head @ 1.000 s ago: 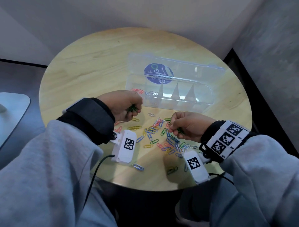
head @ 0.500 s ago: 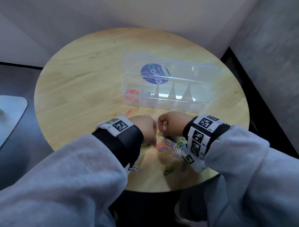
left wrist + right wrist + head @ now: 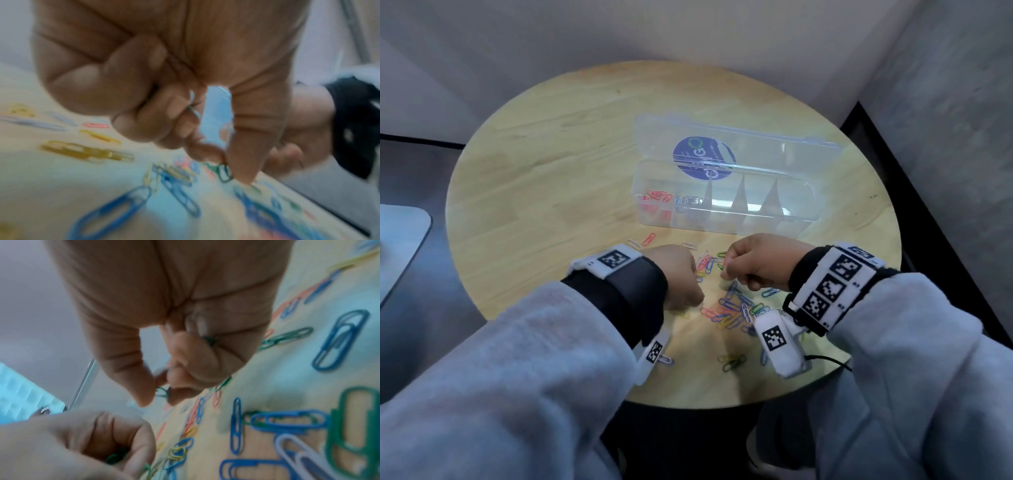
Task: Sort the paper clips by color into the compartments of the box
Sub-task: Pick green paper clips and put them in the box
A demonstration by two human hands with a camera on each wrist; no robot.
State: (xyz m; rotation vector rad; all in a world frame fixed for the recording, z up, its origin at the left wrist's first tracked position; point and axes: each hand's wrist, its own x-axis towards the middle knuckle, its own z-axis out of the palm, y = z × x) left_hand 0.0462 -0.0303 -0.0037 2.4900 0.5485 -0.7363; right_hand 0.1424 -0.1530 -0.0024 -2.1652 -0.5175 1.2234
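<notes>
Both hands have dropped together onto the pile of paper clips (image 3: 732,308) on the counter (image 3: 534,178), the left hand (image 3: 678,274) and right hand (image 3: 760,262) each with grip pinched on green clips (image 3: 162,391), so green is being gathered for the box (image 3: 722,205).

Two hands, the left hand (image 3: 677,274) and the right hand (image 3: 758,262), are seen above one round table (image 3: 544,192). One clear box (image 3: 726,219) with one open lid (image 3: 767,150) is shown. The loose paper clips (image 3: 732,308) are too many to be counted.
</notes>
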